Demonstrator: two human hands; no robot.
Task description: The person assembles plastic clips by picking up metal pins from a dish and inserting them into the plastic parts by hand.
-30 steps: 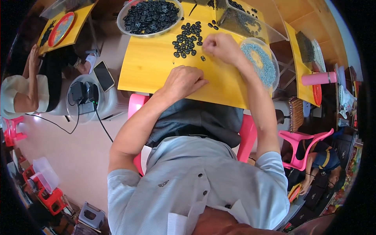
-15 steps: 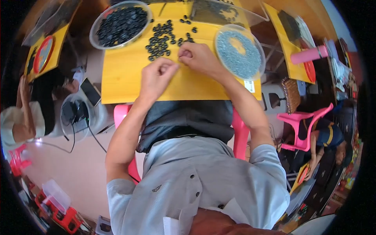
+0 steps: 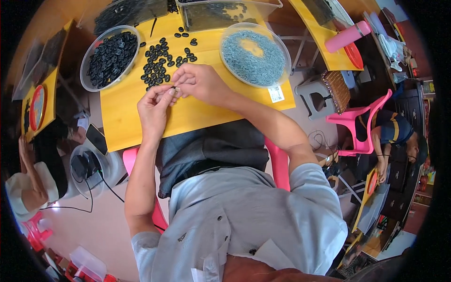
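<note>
Over the yellow table [image 3: 123,123] my two hands meet just in front of a scatter of small black oval pieces [image 3: 155,63]. My left hand [image 3: 156,107] pinches one small dark piece [image 3: 174,88] between thumb and forefinger. Fingers bent, my right hand [image 3: 197,83] closes in on the same piece from the right; whether it grips anything is hidden. Left of the scatter stands a clear round tub [image 3: 85,75] heaped with more black ovals. On the right a second round tub [image 3: 287,63] holds many small silvery metal parts, with a bare patch in their middle.
Clear plastic bins [image 3: 225,16] stand at the table's far edge. A white label [image 3: 276,94] is stuck near its right side. Pink chair [image 3: 278,164] parts flank my lap. Other people sit at yellow tables left and right. A pink bottle [image 3: 347,36] lies at far right.
My hands, apart before, have come together around the small dark piece. The whole view has turned, so the table and tubs appear shifted left and tilted.
</note>
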